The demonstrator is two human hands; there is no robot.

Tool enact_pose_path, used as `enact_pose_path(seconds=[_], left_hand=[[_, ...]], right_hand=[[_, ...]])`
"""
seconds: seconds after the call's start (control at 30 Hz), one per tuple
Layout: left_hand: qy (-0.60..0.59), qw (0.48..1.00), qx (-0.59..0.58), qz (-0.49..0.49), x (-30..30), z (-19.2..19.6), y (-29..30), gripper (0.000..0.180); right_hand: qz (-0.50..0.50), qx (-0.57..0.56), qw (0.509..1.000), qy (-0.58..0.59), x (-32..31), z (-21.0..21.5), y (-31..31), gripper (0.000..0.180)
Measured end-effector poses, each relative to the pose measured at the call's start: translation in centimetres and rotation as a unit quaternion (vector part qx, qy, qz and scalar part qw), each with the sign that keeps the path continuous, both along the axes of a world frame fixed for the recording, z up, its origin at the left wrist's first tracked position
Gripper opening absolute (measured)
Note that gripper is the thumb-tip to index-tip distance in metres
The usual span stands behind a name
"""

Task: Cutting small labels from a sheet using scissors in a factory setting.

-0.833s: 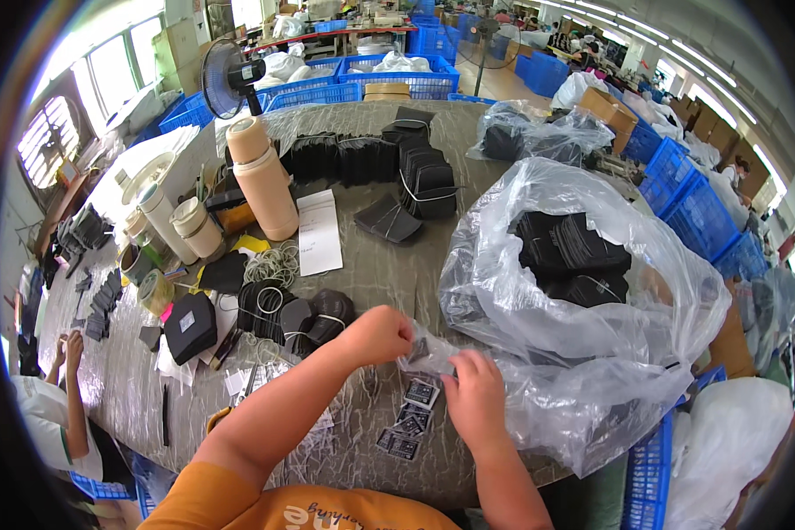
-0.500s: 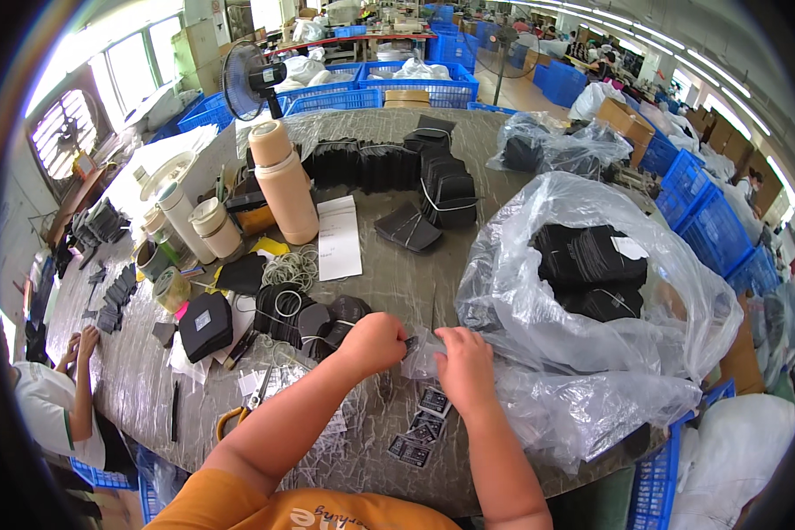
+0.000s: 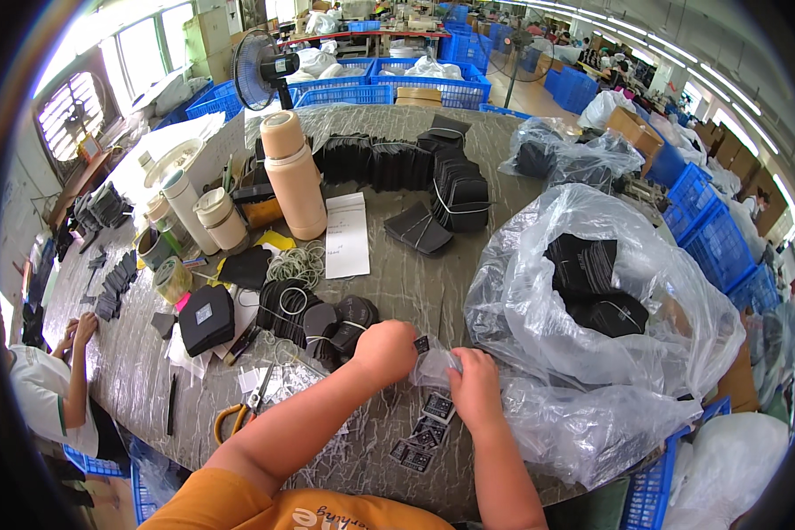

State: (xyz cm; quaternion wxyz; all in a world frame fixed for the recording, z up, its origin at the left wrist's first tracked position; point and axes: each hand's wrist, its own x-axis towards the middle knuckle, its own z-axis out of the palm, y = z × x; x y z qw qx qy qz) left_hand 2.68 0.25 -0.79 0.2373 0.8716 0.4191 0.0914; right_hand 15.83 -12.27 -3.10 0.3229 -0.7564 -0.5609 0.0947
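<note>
My left hand [image 3: 386,352] is closed, with a small black printed label [image 3: 421,344] at its fingertips. My right hand [image 3: 475,382] pinches the edge of some clear plastic film [image 3: 433,366] stretched between both hands; whether it joins the big bag I cannot tell. Below it, several black printed labels [image 3: 427,432] lie overlapping on the table. Beside my left wrist sit bundled black fabric pieces [image 3: 355,315], some tied with bands. To the right, a large clear plastic bag [image 3: 512,291] lies open around stacks of black pieces [image 3: 583,265].
Orange-handled scissors [image 3: 249,408] lie left of my forearm. A peach thermos [image 3: 294,190], a white paper [image 3: 348,237] and a rubber-band pile [image 3: 296,265] stand or lie farther back. Banded black stacks [image 3: 459,190] line the table's far side. Another person's hands [image 3: 79,331] work at the left.
Both hands have shifted slightly right in the picture, along with the whole view. The label at my left fingertips shows more now, and my right fingers have closed on the plastic film.
</note>
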Motion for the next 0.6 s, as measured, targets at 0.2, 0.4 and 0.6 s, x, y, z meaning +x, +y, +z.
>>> enact_pose_path(seconds=[0.2, 0.4, 0.6], left_hand=[[0.029, 0.999, 0.006, -0.018, 0.2, 0.7, -0.2, 0.017], [0.01, 1.0, 0.014, -0.002, 0.1, -0.2, -0.2, 0.017], [-0.095, 0.988, -0.117, -0.021, -0.4, -0.8, 0.0, 0.022]], right_hand=[[-0.003, 0.013, 1.0, -0.002, 0.0, 0.1, -0.2, 0.032], [0.007, 0.012, 1.0, 0.012, 0.2, -0.1, 0.0, 0.032], [0.011, -0.017, 1.0, -0.006, -0.1, 1.1, 0.3, 0.034]])
